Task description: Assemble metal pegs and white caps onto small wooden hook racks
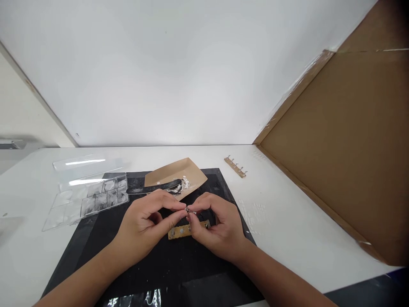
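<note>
Over the middle of the black mat (pixel 143 268), I see someone bent on very fine fingertip work, and the main risk, as I judge it, is a dropped part: the small metallic piece (pixel 191 211) is so tiny that a slight slip or uneven squeeze could flick it away. If it fell on the mat it might be hard to spot, and if it bounced past the mat's right edge it could land on the white bench (pixel 303 221) near the pale little pieces (pixel 257 215) there. A knuckle dipping low could also nudge the wooden strip (pixel 175 233), which lies on the mat just under the fingers, partly hidden by the right thumb. As for the piece itself, it sits right at the fingertips, between the two: the left hand (pixel 145 224) pinches it from the left with thumb and forefinger, and the right hand (pixel 222 226) meets it from the other side in a like pinch. Its exact shape is too small to tell. Toward the mat's far edge, a cardboard tray (pixel 169 172) holds white bits (pixel 185 182), with a dark flat file (pixel 153 187) reaching into it.
</note>
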{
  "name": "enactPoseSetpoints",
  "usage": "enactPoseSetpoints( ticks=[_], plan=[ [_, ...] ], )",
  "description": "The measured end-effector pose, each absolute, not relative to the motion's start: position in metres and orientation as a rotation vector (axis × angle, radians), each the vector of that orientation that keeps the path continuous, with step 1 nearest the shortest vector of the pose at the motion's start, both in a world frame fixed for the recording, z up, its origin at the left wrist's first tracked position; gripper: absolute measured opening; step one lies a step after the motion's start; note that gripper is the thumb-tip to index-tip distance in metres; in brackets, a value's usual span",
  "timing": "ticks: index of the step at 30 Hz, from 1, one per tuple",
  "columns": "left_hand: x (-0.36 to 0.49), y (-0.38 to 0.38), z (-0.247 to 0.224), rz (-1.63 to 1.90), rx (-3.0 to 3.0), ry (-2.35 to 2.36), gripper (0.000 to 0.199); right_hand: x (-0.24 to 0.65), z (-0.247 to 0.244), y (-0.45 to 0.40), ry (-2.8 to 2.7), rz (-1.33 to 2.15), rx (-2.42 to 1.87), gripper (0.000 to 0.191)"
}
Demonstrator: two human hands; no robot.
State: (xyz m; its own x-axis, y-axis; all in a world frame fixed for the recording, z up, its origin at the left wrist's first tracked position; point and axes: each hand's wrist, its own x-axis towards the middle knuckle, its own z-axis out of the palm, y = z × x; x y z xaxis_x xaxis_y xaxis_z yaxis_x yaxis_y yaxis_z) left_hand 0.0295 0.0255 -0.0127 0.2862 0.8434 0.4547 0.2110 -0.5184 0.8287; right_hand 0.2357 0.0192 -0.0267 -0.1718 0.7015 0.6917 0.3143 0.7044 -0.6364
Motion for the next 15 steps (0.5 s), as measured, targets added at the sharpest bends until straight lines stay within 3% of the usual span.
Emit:
enactPoseSetpoints(
  ticks=[10,15],
  plan=[
    [0.0385,0.0209,-0.0101,1.154,1.787,0.973,0.011,0.2352,-0.0294,0.0208,-1.850,-0.066,-0.847,0.022],
    [0.0396,0.0172,-0.0090,1.119,1.889,1.064,0.008,0.2349,-0.0309,0.0213,-1.892,-0.137,-0.846,0.026]
  ],
)
